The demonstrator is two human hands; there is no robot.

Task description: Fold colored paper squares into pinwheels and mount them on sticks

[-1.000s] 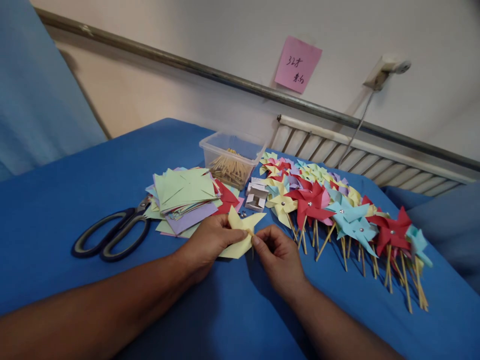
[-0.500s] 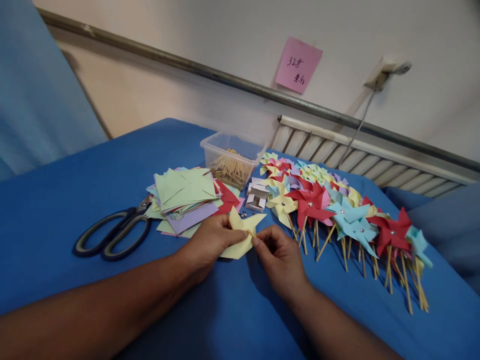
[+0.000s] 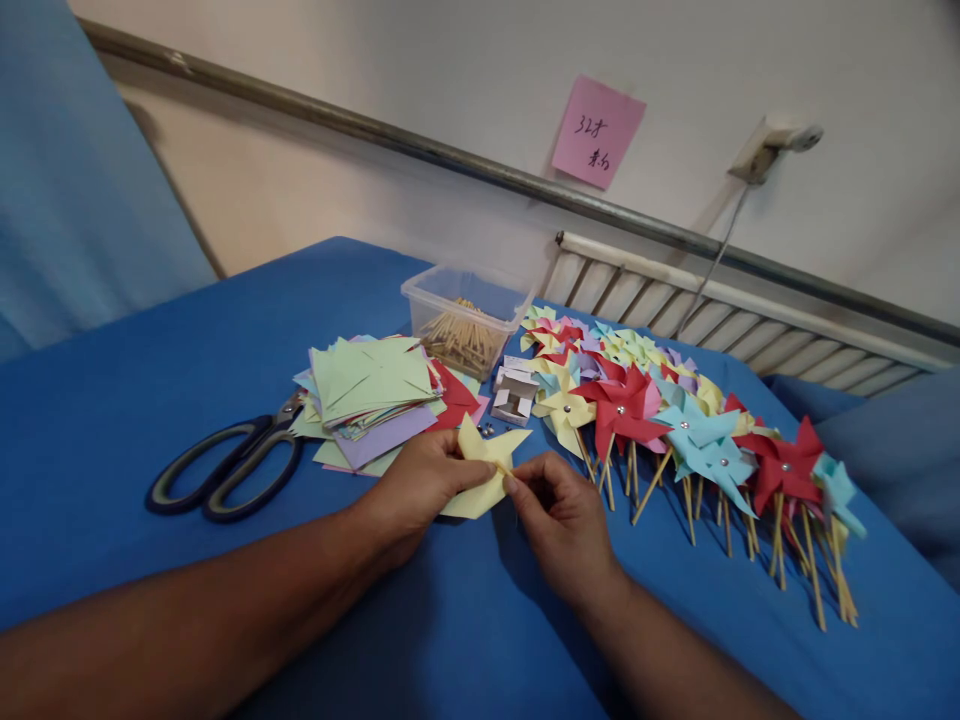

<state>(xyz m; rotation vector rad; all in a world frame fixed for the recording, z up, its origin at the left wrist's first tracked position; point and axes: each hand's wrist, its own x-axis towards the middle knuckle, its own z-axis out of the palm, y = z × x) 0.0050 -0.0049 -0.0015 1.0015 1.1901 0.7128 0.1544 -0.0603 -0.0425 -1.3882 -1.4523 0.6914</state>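
We pinch a yellow paper pinwheel over the blue desk.

Our left hand (image 3: 420, 480) grips the yellow pinwheel (image 3: 484, 465) while our right hand (image 3: 559, 515) closes its fingers (image 3: 517, 487) on its thin stick. Behind, a clear plastic tub (image 3: 461, 310) holds wooden sticks (image 3: 457, 340), beside stacked paper squares (image 3: 367, 395).

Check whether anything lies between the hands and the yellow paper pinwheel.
Nothing does: the left hand already pinches the pale yellow folded paper pinwheel, and the right hand meets it at the centre, where a thin wooden stick shows.
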